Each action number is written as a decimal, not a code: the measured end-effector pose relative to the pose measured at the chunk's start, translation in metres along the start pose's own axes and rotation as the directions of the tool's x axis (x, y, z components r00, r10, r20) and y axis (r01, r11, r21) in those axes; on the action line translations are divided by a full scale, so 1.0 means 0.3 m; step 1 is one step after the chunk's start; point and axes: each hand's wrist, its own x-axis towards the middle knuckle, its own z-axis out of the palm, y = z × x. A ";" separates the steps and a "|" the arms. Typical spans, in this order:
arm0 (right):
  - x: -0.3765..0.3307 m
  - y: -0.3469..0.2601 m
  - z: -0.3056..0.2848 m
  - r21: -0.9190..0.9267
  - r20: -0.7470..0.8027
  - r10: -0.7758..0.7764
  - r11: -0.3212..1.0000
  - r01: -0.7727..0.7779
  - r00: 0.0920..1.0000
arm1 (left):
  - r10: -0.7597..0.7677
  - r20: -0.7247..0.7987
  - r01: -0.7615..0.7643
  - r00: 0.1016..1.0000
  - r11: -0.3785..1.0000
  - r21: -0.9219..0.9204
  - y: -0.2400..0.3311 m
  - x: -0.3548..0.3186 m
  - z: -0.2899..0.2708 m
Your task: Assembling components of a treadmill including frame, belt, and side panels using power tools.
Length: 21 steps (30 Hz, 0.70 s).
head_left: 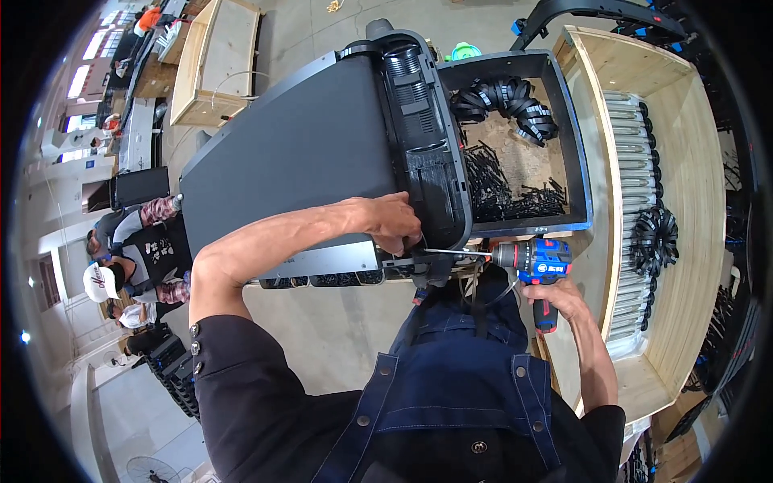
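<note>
A treadmill base [306, 137] lies ahead of me, with a wide black belt and a dark plastic motor end [419, 105] on its right. My left hand [393, 224] is at the near right corner of the base, fingers bent together; whatever is between them is hidden. My right hand [564, 296] is wrapped round the grip of a blue and red cordless drill [531, 259]. From its chuck a long thin driver bit [455, 252] points left, its tip close to my left fingertips. I cannot tell whether the tip touches a screw.
Beyond the drill stands a dark bin [576, 153] holding black ring-shaped parts [507, 105] and many small black pieces [515, 193]. On the right, a wooden crate [684, 161] contains rows of metal tubes [632, 161]. Other people [129, 266] are at the far left.
</note>
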 end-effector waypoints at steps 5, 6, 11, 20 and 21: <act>0.019 -0.016 -0.017 -0.049 -0.010 0.004 0.999 -0.004 1.000 | 0.002 0.007 -0.002 1.000 1.000 -0.029 -0.003 -0.008 -0.012; 0.024 -0.014 -0.017 -0.048 -0.009 0.004 0.999 -0.005 1.000 | -0.005 -0.029 0.002 1.000 0.996 -0.088 -0.003 -0.010 -0.012; 0.036 -0.063 -0.008 -0.058 0.021 -0.015 0.998 0.016 1.000 | -0.009 0.062 0.013 0.998 0.998 -0.062 0.018 -0.021 -0.036; 0.078 -0.114 0.001 -0.061 0.105 0.000 0.998 0.006 0.995 | -0.043 -0.135 -0.022 0.990 0.897 -0.442 0.045 -0.105 -0.044; 0.077 -0.111 -0.007 -0.066 0.109 0.001 0.998 0.006 0.994 | -0.141 -0.187 -0.041 0.972 0.682 -0.730 0.061 -0.134 -0.065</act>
